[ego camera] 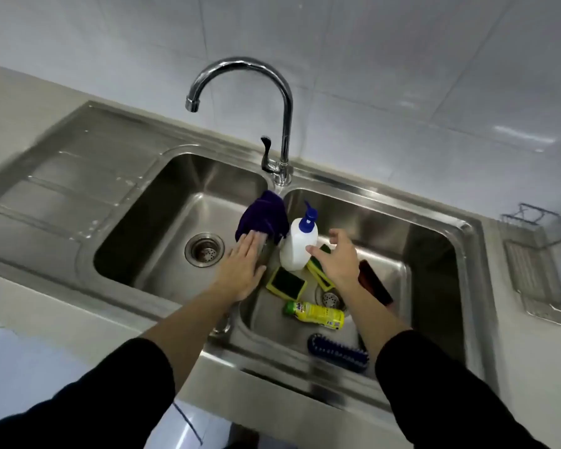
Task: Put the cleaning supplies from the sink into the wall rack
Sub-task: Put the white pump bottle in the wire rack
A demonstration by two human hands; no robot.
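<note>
Head view: right basin of the sink point(434, 241) holding the supplies: white pump bottle point(297, 247) upright, two sponges point(285, 282), yellow bottle point(318, 315) lying flat, blue brush point(337, 353), dark brush point(374, 283). Purple cloth point(263, 215) draped over the divider. Left hand point(243, 270) flat, fingers straight, touching the cloth, gripping nothing. Right hand point(337, 264) spread open beside the pump bottle, empty. Wall rack point(531, 273) well apart, at right. Risk: knocking the tall bottle over with a hasty sideways reach; possibly slippery if wet.
</note>
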